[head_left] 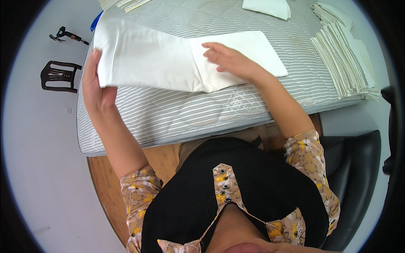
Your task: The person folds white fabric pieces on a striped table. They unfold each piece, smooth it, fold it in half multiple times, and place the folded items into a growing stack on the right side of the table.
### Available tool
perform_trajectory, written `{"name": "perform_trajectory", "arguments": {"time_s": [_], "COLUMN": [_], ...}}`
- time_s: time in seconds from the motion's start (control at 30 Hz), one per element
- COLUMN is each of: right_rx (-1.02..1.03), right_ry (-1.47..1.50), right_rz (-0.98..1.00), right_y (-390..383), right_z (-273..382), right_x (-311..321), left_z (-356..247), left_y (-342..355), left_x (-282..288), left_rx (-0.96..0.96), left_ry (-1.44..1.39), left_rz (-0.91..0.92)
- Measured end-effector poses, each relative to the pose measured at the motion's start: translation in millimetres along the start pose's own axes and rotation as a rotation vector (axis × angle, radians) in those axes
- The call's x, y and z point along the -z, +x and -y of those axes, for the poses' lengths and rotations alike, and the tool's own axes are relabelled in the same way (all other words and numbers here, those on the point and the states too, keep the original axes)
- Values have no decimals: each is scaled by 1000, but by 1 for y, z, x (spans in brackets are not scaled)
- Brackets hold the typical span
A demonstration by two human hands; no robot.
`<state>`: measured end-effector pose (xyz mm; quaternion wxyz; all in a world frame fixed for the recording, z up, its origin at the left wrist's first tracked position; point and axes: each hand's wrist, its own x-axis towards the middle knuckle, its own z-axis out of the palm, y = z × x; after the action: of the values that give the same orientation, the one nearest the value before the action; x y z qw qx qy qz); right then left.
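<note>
A white folded cloth (149, 57) stretches across the striped mattress in front of me, with a crease near its middle. Its left part is lifted off the mattress, and the right part lies flat. At the left edge my left hand (99, 82) grips the cloth, thumb on top and the other fingers hidden beneath. Over the right part, just past the crease, my right hand (231, 62) has its fingers apart and holds nothing. Whether its fingertips touch the cloth I cannot tell.
The striped mattress (202, 116) bears a tall stack of folded white cloths (344, 59) at the right, a folded cloth (268, 7) at the far side and more cloths (126, 4) at the far left. A black padded chair (354, 168) stands at my right, and a dark wooden chair (61, 76) beyond the left edge.
</note>
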<state>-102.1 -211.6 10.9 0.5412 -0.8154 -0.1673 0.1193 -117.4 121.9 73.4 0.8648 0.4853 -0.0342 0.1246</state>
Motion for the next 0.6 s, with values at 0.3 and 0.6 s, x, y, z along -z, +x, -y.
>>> {"name": "perform_trajectory", "arguments": {"time_s": [0.3, 0.6], "right_rx": [-55, -153], "right_ry": [982, 1090], "right_rz": [-107, -583], "right_y": [23, -15], "right_z": [-45, -59], "right_x": [52, 60], "left_z": [68, 171], "left_y": [32, 70], "left_x": [-133, -67], "left_rx": [-103, 191], "left_ry": [216, 969], "left_rz": [854, 420]}}
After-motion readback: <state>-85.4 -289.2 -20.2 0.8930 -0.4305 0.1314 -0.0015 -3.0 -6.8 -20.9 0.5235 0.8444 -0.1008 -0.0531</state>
